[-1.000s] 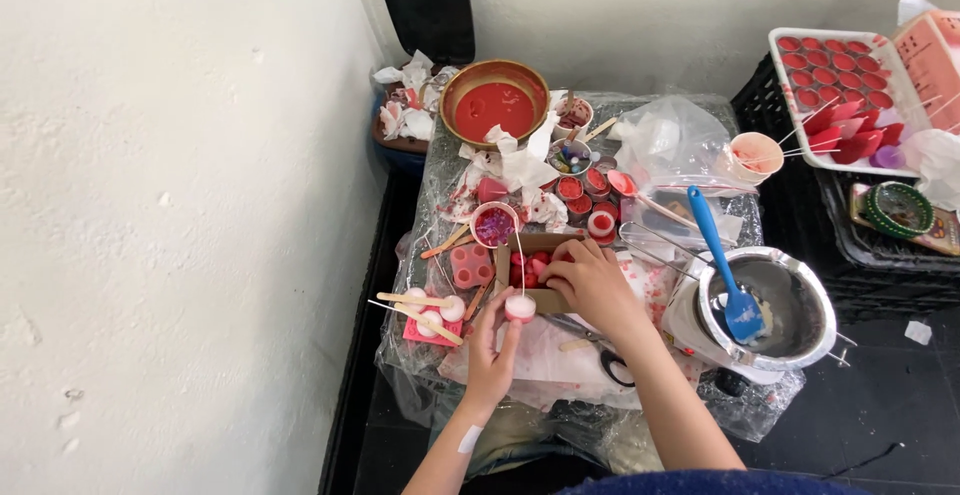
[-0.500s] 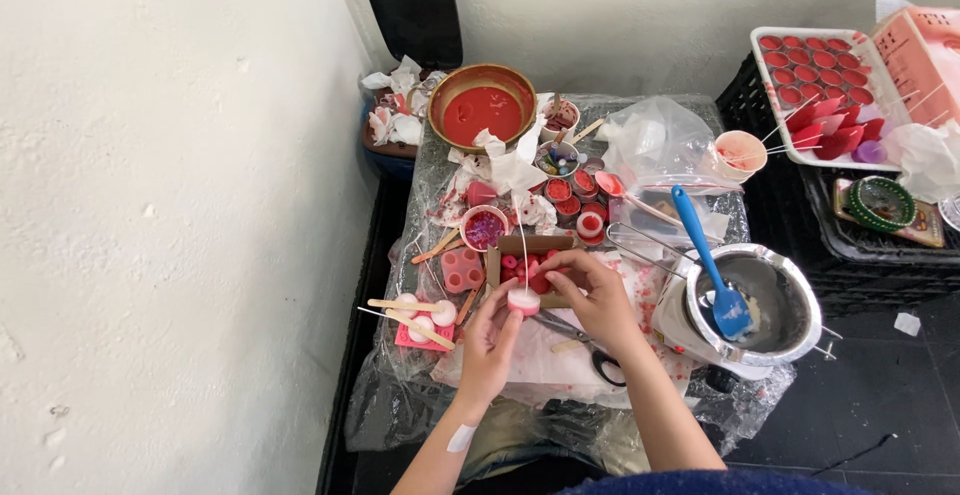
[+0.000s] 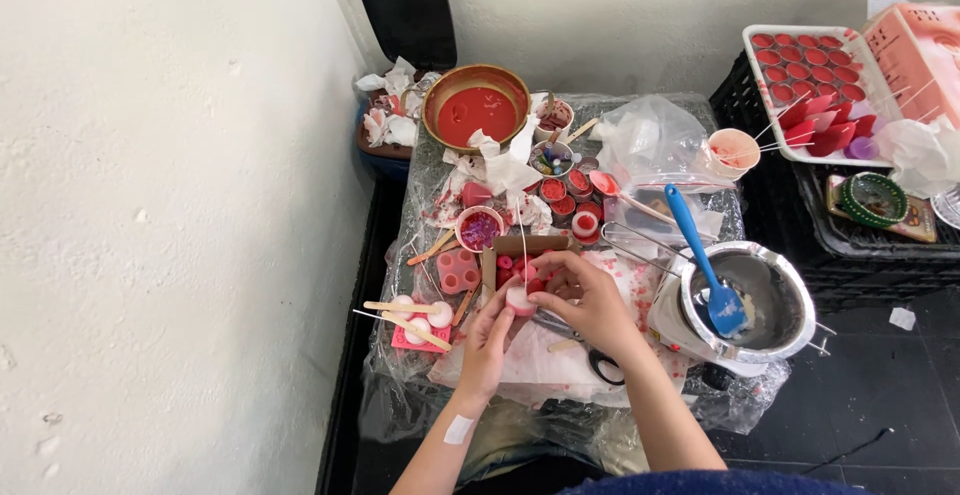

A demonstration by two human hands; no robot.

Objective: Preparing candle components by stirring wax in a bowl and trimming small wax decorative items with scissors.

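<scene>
Near the table's front edge, our left hand and right hand pinch a small pink candle whose upright wick could, we judge, tilt if squeezed unevenly.

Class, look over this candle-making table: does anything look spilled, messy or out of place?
Yes. Red wax is splashed on the plastic sheet covering the table, and crumpled, stained paper lies beside the bowl of red wax. Both hands, left and right, hold a small pink candle; it looks whole.
</scene>
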